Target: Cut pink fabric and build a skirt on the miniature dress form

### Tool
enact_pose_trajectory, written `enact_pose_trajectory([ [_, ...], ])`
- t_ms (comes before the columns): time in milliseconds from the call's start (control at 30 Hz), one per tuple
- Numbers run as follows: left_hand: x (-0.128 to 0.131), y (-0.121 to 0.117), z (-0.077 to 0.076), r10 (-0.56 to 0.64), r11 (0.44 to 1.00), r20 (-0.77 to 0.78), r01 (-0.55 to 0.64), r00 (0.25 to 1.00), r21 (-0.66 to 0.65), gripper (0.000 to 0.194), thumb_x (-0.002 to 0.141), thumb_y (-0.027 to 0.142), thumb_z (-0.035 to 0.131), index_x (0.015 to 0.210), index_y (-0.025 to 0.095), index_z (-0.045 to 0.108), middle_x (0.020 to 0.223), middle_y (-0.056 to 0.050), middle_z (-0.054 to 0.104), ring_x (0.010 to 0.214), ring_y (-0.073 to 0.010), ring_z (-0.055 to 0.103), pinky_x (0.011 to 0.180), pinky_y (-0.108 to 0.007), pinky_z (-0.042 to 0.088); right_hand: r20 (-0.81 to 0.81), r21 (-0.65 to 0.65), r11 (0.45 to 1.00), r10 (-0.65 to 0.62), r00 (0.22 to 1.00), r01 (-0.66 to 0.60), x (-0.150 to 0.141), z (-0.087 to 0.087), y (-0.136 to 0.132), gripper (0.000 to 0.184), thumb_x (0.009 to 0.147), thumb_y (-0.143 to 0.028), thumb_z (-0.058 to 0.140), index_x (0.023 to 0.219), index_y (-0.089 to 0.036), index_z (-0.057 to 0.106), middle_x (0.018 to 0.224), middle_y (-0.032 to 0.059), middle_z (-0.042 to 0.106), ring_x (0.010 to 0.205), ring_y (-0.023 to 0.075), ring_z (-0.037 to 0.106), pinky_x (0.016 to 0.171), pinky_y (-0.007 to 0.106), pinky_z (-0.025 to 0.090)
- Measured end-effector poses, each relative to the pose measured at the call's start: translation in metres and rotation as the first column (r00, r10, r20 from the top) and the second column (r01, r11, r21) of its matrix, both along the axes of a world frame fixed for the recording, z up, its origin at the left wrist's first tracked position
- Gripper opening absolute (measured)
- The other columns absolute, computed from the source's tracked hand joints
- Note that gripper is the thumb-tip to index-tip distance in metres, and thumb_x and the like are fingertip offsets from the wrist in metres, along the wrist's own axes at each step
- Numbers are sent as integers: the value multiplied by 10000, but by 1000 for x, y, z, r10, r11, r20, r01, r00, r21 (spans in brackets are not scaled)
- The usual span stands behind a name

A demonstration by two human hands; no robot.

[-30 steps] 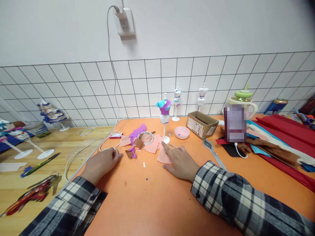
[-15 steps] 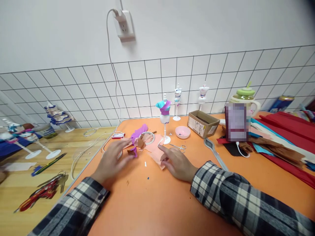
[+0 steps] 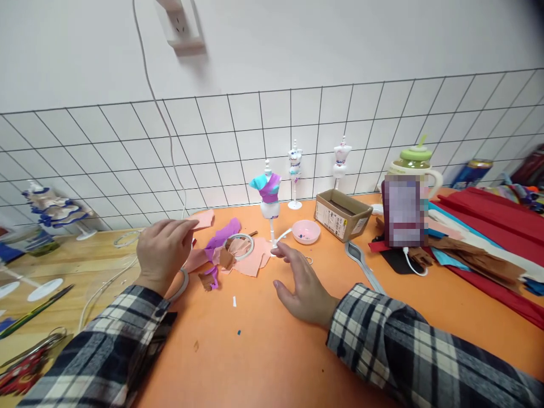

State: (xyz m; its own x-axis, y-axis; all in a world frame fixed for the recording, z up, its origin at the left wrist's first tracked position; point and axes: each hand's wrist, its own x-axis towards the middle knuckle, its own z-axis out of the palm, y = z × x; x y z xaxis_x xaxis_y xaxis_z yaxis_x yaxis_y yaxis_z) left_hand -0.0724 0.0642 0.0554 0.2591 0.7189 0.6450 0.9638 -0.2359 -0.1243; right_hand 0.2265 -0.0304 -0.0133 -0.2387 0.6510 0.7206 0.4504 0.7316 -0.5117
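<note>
My left hand (image 3: 165, 252) is raised over the left edge of the orange mat, its fingers pinched on a piece of pink crepe paper (image 3: 204, 219). My right hand (image 3: 304, 286) hovers palm down with thumb and fingers apart. A thin white strip (image 3: 284, 234), perhaps tape, shows at its index fingertip; I cannot tell whether it sticks there. Just beyond stands a small white dress form (image 3: 270, 209) wrapped in purple and turquoise paper, its base partly hidden by my fingers. Scissors (image 3: 309, 260) lie mostly behind my right hand. Pink, purple and brown paper scraps (image 3: 255, 265) surround a white ring (image 3: 250, 245).
A pink bowl (image 3: 306, 232), a cardboard box (image 3: 343, 215) and two more dress forms (image 3: 294, 170) stand behind. On the right are a phone (image 3: 403, 212), a green-lidded jug (image 3: 415, 156) and folded coloured paper (image 3: 480, 218). Keys (image 3: 28, 362) and a pen (image 3: 38, 310) lie left.
My left hand has lifted from the mat and now holds up pink paper. My right hand has opened away from the pink sheet. The view has turned slightly.
</note>
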Motion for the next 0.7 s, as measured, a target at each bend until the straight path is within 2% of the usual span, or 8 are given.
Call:
enact_pose_trajectory([
  [100, -5, 10, -14, -11, 973, -154, -25, 988, -231, 357, 899, 331, 436, 1044, 200, 735, 1043, -113, 739, 1076, -313, 609, 916, -410, 411, 28, -47, 997, 55, 998, -53, 1, 3, 1, 414, 822, -205, 588, 1222, -218, 482, 1257, 105, 570, 1203, 231, 499, 1031, 400, 400],
  [167, 1, 10, -27, -20, 943, -214, -53, 977, -329, 353, 862, 336, 450, 996, 206, 749, 988, -120, 745, 1070, -322, 616, 953, -437, 384, -1, -102, 993, 54, 999, -54, 2, 4, 4, 221, 819, -239, 605, 1027, -212, 535, 1105, 80, 617, 1078, 215, 548, 956, 368, 427],
  [267, 9, 3, -34, -9, 967, -182, -38, 983, -251, 405, 847, 329, 439, 1134, 206, 697, 1029, -105, 735, 1095, -308, 597, 1068, -483, 274, -8, -301, 954, -17, 1000, 14, 8, 6, 15, 60, 811, -239, 579, 832, -202, 536, 872, 27, 616, 857, 179, 550, 794, 316, 424],
  [333, 12, -3, -32, -18, 988, -150, -6, 989, -156, 435, 825, 315, 469, 1198, 199, 661, 1101, -104, 710, 1125, -308, 568, 1107, -499, 209, 5, -504, 862, -59, 998, 53, 19, 10, 26, 100, 792, -272, 574, 749, -192, 531, 770, 7, 585, 750, 161, 511, 699, 291, 391],
  [400, 12, -9, -29, -44, 996, -139, 32, 989, -87, 432, 814, 286, 490, 1202, 197, 658, 1118, -106, 691, 1114, -308, 559, 1108, -500, 209, -50, -707, 707, -28, 998, -15, 36, 17, 37, 164, 771, -337, 586, 731, -183, 544, 730, -4, 552, 682, 142, 476, 626, 268, 357],
  [467, 13, -14, -27, -100, 994, -134, 95, 986, -45, 398, 831, 262, 487, 1179, 200, 670, 1086, -102, 691, 1068, -291, 572, 1093, -483, 246, -94, -760, 647, -10, 995, -66, 56, 25, 44, 231, 807, -388, 514, 716, -177, 533, 727, 7, 564, 640, 131, 472, 595, 262, 353],
  [600, 29, -26, -29, -350, 937, -149, 347, 925, -44, 332, 851, 243, 511, 1130, 193, 685, 1043, -90, 715, 985, -265, 595, 1006, -433, 364, -90, -801, 595, -4, 996, -70, 82, 28, 52, 282, 797, -427, 528, 693, -165, 538, 716, 27, 585, 608, 119, 451, 578, 258, 345],
  [700, 57, -44, -35, -569, 822, -152, 561, 808, -98, 327, 855, 209, 516, 1143, 195, 671, 1067, -80, 723, 1021, -257, 591, 964, -399, 407, -66, -800, 593, 58, 996, -87, 80, 21, 54, 279, 787, -424, 542, 700, -159, 542, 695, 20, 582, 613, 119, 475, 580, 253, 354],
])
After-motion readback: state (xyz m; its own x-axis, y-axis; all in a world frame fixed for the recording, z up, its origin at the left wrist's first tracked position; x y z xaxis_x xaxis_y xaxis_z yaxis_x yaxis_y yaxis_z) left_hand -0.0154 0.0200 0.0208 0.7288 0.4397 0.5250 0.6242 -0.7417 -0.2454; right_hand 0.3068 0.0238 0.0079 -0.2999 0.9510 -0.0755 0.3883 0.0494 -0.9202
